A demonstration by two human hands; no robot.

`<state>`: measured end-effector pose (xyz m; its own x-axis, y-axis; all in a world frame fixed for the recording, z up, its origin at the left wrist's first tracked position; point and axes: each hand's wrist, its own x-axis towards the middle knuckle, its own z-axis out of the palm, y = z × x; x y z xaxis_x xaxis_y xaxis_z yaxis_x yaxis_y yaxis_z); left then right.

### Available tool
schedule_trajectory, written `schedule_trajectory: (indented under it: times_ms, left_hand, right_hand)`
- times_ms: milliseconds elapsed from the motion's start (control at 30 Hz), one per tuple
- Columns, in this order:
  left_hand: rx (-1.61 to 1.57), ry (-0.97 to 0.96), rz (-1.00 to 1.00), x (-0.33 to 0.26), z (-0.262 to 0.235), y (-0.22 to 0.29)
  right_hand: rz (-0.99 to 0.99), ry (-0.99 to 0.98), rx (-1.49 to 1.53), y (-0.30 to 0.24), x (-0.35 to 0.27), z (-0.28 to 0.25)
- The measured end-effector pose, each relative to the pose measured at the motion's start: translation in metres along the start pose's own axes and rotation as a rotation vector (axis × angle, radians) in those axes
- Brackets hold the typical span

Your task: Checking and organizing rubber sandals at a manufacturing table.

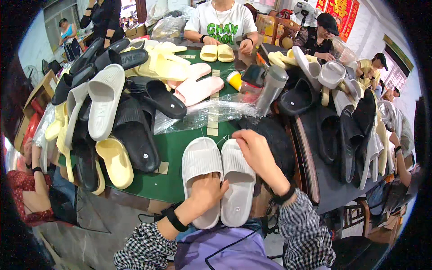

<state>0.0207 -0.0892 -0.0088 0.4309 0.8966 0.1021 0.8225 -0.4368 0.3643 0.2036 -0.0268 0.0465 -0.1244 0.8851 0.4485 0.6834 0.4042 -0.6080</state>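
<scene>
A pair of light grey slippers stands side by side at the table's near edge, soles down and toes pointing away from me. Inside the left grey slipper point(201, 153) the fingers of my left hand point(205, 191) are tucked under the ribbed strap, the thumb over its inner edge. At the toe of the right grey slipper point(238, 193), my right hand point(260, 155) is closed in a pinch. Thin pale strands point(221, 140) show between the two toes, by its fingertips; whether the fingers grip them is too small to tell.
Piled slippers in black, grey, yellow and pink cover the green table point(175, 180) at left; another heap point(346, 117) is at right. Clear plastic wrap point(216, 108), a grey tumbler point(273, 85) and a yellow cup point(234, 80) lie beyond. Opposite, a person handles yellow slippers point(217, 53).
</scene>
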Motion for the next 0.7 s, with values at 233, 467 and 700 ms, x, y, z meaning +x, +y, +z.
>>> schedule_trajectory:
  times_ms: [233, 467, 700]
  left_hand:
    - [-0.045, -0.041, -0.047, 0.003, 0.004, -0.002]
    - [-0.094, -0.036, -0.010, 0.002, 0.001, -0.004]
    - [-0.136, -0.171, -0.089, 0.004, -0.006, 0.000]
  right_hand:
    - [0.285, -0.229, -0.192, 0.042, 0.033, 0.053]
    - [0.248, -0.095, -0.067, 0.049, 0.030, 0.053]
    - [0.074, 0.005, 0.002, 0.043, 0.033, 0.052]
